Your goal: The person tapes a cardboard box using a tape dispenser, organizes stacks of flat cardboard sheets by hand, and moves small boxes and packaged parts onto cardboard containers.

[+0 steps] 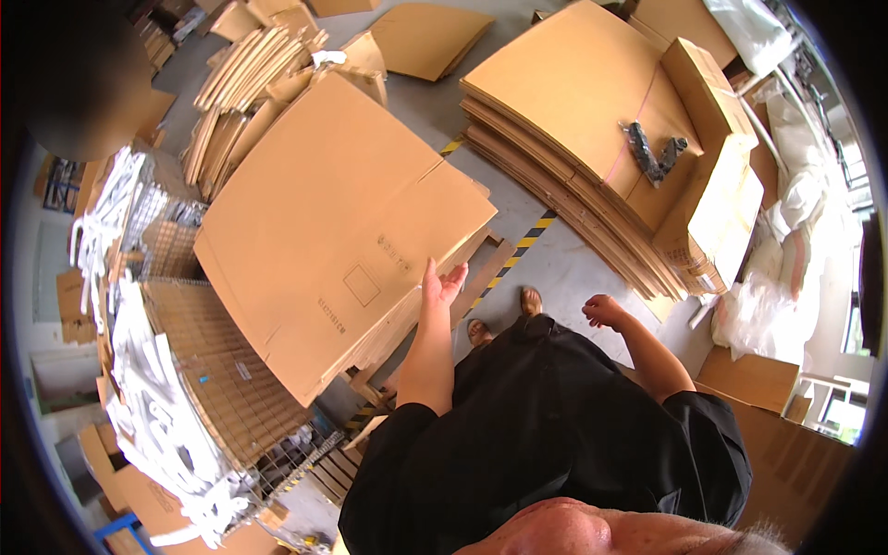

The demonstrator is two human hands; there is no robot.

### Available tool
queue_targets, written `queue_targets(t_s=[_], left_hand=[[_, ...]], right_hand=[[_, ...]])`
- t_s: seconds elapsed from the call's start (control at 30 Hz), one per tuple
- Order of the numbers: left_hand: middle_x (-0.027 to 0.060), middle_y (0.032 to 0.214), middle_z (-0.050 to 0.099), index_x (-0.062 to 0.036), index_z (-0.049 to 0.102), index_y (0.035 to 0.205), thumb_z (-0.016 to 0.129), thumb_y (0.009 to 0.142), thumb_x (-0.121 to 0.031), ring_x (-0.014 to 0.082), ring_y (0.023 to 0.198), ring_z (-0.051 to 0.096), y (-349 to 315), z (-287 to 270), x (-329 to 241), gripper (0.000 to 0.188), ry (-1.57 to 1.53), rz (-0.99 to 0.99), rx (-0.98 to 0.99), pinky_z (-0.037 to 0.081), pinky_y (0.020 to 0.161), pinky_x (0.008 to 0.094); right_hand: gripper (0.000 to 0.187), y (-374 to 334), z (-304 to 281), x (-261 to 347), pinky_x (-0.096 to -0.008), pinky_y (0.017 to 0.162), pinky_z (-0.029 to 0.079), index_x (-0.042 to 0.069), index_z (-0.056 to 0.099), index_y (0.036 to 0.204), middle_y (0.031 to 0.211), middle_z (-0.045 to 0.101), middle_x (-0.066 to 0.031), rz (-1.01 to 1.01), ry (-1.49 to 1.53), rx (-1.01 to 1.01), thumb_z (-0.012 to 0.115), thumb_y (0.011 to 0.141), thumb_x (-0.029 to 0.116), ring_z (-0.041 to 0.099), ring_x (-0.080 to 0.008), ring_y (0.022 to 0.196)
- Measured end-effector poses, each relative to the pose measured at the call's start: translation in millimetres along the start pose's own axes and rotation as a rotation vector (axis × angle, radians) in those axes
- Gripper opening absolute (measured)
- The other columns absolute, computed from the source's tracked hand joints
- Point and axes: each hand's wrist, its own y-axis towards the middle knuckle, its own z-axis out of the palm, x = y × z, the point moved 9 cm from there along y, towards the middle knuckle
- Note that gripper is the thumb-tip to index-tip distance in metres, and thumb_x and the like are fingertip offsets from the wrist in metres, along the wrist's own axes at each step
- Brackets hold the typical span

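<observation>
My left hand (444,281) is at the near right edge of a stack of flattened cardboard boxes (314,222), palm turned up and fingers apart, holding nothing. Whether it touches the cardboard I cannot tell. The top sheet carries dark printing and a square outline. My right hand (603,313) hangs in the air over the floor, its fingers curled in with nothing visible in them. Beyond it, to the right, stands a taller stack of flat cardboard (573,92). On that stack lie a black, plastic-wrapped item (645,153) and a long folded carton (708,102).
A wooden pallet (490,266) shows under the left stack. Yellow-and-black tape (525,248) marks the grey floor between the stacks. At left are a wire cage (222,361) and white strips (162,407). White plastic bags (772,296) sit at right. More cardboard (430,39) lies farther off.
</observation>
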Motion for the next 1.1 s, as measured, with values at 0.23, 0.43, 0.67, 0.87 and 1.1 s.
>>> queue_targets(t_s=[0.23, 0.43, 0.67, 0.87, 1.1], left_hand=[[0.0248, 0.118, 0.052, 0.0060, 0.046, 0.121, 0.058, 0.085, -0.050, 0.0365, 0.108, 0.054, 48.6, 52.5, -10.8, 0.068, -0.098, 0.125, -0.025, 0.048, 0.093, 0.0469], [0.0189, 0.110, 0.058, -0.0029, 0.049, 0.120, 0.052, 0.089, -0.049, 0.0344, 0.102, 0.057, 46.7, 29.8, -57.9, 0.056, -0.107, 0.373, 0.040, 0.050, 0.088, 0.0452], [0.0154, 0.103, 0.058, -0.0064, 0.047, 0.121, 0.039, 0.086, -0.066, 0.0330, 0.087, 0.059, 28.2, 6.5, -48.5, 0.070, 0.002, 0.464, -0.463, 0.054, 0.074, 0.0439], [0.0177, 0.096, 0.058, -0.0078, 0.048, 0.118, 0.053, 0.081, -0.060, 0.0330, 0.083, 0.059, -17.7, -9.0, -73.7, 0.063, 0.533, 0.404, -1.290, 0.051, 0.067, 0.0450], [0.0230, 0.143, 0.028, -0.0045, 0.028, 0.140, 0.055, 0.082, -0.054, 0.0330, 0.130, 0.032, -36.3, 166.9, -88.2, 0.081, 1.493, 0.584, -1.629, 0.032, 0.100, 0.0483]], right_hand=[[0.021, 72.2, -43.1, -126.8, -0.0305, 0.044, 0.049, 0.001, 0.062, 0.082, 0.069, 0.064, -0.0075, -0.097, -0.038, 0.055, 0.058, 0.083, 0.021, 0.063, -0.0181, 0.054], [0.029, 123.3, -93.2, -62.1, -0.0348, 0.041, 0.047, 0.001, 0.060, 0.072, 0.063, 0.063, -0.0097, 0.350, -0.239, 0.171, 0.053, 0.087, 0.026, 0.061, -0.0188, 0.050], [0.019, 232.5, -218.2, 105.6, -0.0285, 0.040, 0.045, 0.001, 0.061, 0.079, 0.065, 0.060, -0.0064, 0.060, 0.128, 0.064, 0.057, 0.084, 0.020, 0.059, -0.0152, 0.052], [0.020, 294.0, -310.5, 220.6, -0.0283, 0.051, 0.049, 0.000, 0.060, 0.093, 0.073, 0.061, -0.0073, -0.101, 0.243, -0.003, 0.056, 0.086, 0.019, 0.061, -0.0157, 0.059], [0.019, 335.0, -322.5, 188.8, -0.0294, 0.040, 0.045, 0.002, 0.059, 0.073, 0.062, 0.059, -0.0074, 0.014, 0.246, 0.058, 0.057, 0.081, 0.019, 0.059, -0.0168, 0.049]])
